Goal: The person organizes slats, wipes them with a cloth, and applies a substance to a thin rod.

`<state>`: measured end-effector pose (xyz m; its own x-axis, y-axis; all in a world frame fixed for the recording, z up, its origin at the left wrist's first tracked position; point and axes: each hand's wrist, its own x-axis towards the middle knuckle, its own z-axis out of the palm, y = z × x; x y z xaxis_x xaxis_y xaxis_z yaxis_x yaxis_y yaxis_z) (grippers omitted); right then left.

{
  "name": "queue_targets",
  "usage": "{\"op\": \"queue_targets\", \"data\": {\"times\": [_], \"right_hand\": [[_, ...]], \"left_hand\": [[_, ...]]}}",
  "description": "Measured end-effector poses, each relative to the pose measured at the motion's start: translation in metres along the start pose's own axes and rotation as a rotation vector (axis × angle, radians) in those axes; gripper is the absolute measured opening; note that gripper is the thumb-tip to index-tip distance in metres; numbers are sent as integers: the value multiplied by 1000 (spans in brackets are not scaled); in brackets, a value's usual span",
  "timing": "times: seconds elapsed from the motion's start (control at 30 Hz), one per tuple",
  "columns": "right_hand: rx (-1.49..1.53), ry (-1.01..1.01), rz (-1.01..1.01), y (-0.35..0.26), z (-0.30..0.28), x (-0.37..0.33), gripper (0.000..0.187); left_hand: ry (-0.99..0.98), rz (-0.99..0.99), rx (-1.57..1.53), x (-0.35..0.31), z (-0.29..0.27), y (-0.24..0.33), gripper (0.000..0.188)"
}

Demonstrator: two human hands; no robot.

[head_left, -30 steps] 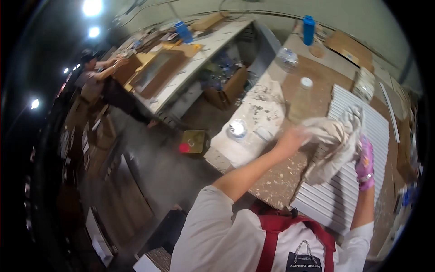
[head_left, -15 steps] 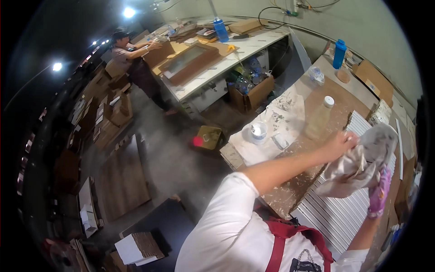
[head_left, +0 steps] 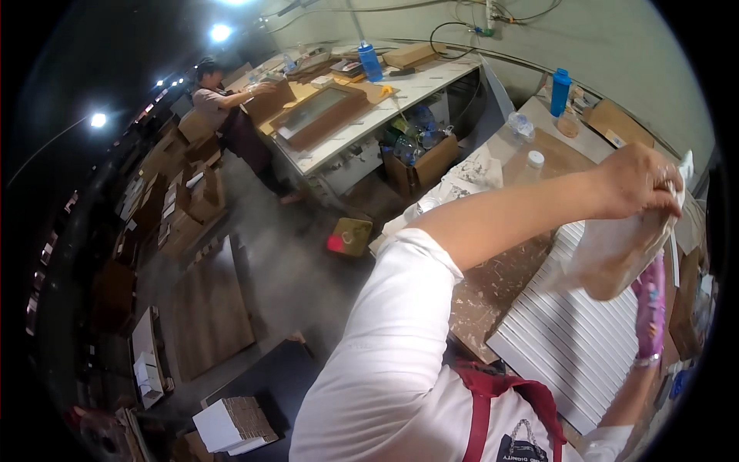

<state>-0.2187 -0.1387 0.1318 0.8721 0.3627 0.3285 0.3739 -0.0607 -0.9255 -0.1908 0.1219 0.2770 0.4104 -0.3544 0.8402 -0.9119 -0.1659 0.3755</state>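
Note:
My left hand (head_left: pixel 637 183), bare, is raised over the right side of the bench with its fingers closed on the upper edge of a dirty whitish cloth (head_left: pixel 620 254). The cloth hangs down from it, its lower end smeared by motion. My right hand (head_left: pixel 651 296), in a pink-purple patterned glove, is just below and beside the cloth; its fingers are hidden, so its grip does not show. Under both hands lies a stack of white ribbed strips (head_left: pixel 573 327). A clear bottle with a white cap (head_left: pixel 534 159) stands behind my left forearm, mostly covered by it.
The brown bench top (head_left: pixel 493 308) is spattered with pale marks. A blue bottle (head_left: pixel 560 92) stands toward the wall. Across the aisle, a person (head_left: pixel 239 123) works at a white table (head_left: pixel 416 83) with a framed brown panel (head_left: pixel 323 115). A yellowish container (head_left: pixel 354 235) sits on the floor.
My left hand has risen and moved right, pulling the cloth's edge up. The cloth is now stretched upward instead of bunched. My forearm now covers the white tub and most of the clear bottle.

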Motion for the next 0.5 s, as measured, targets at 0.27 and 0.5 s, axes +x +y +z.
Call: {"op": "queue_targets", "data": {"times": [0.27, 0.5], "right_hand": [[-912, 8, -568, 9, -31, 3, 40], [-269, 517, -313, -51, -55, 26, 47]], "left_hand": [[-312, -169, 154, -25, -24, 6, 43], [-359, -549, 128, -68, -45, -28, 34]]}}
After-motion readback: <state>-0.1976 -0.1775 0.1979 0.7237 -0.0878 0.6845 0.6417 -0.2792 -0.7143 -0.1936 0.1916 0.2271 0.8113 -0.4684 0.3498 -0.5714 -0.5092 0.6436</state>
